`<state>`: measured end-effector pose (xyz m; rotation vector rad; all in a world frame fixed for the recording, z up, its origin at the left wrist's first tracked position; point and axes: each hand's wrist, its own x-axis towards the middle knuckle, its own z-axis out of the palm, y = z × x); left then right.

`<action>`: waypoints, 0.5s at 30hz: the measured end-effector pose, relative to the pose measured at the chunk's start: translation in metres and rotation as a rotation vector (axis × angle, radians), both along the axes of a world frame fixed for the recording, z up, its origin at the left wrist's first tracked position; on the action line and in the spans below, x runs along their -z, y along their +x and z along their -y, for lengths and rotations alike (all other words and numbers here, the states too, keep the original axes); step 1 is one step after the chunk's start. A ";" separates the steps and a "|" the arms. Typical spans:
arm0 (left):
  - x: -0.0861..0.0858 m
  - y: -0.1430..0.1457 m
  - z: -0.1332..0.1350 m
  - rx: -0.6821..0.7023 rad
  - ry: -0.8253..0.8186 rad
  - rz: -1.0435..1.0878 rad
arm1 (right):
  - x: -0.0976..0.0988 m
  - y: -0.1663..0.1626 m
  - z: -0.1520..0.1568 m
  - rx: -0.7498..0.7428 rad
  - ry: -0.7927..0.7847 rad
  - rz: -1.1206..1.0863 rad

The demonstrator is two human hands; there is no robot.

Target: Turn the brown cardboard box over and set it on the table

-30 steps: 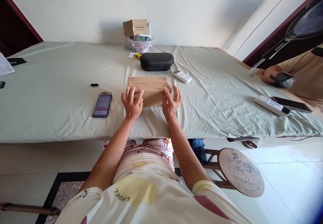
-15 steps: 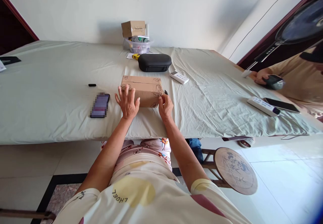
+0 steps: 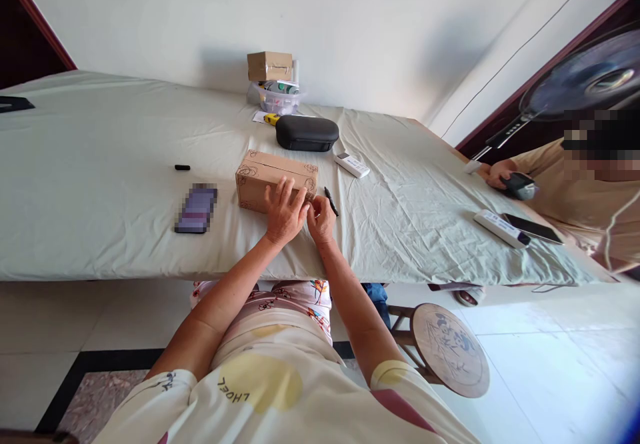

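A cardboard box (image 3: 255, 187) with scribbled flower-like drawings at its corners lies closed on the cloth-covered table. My left hand (image 3: 287, 216) rests on its near right part, fingers spread over the top edge and front side. Against the box's near right corner is my right hand (image 3: 321, 219), its fingers curled and thumb and forefinger pressed together. What that pinch holds, if anything, is too small to make out. Just right of this hand lies a black pen (image 3: 331, 201), apart from the box.
Behind the box are a black case (image 3: 307, 133), a white device (image 3: 352, 165) and a plastic tub (image 3: 279, 102) under another carton (image 3: 269, 66). A phone (image 3: 196, 209) and black cap (image 3: 183, 167) lie left. Another person (image 3: 565, 184) sits right, near a stool (image 3: 450, 349).
My left hand has slid right, from the box's left side to near my right hand. The box has turned slightly and shifted left, uncovering the pen. The camera view has tilted a little.
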<state>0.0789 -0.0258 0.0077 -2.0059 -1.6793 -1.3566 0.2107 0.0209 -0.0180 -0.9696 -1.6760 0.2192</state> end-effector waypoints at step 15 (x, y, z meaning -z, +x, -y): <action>0.001 -0.028 -0.011 0.088 0.047 0.099 | -0.029 -0.004 0.006 -0.050 0.290 0.373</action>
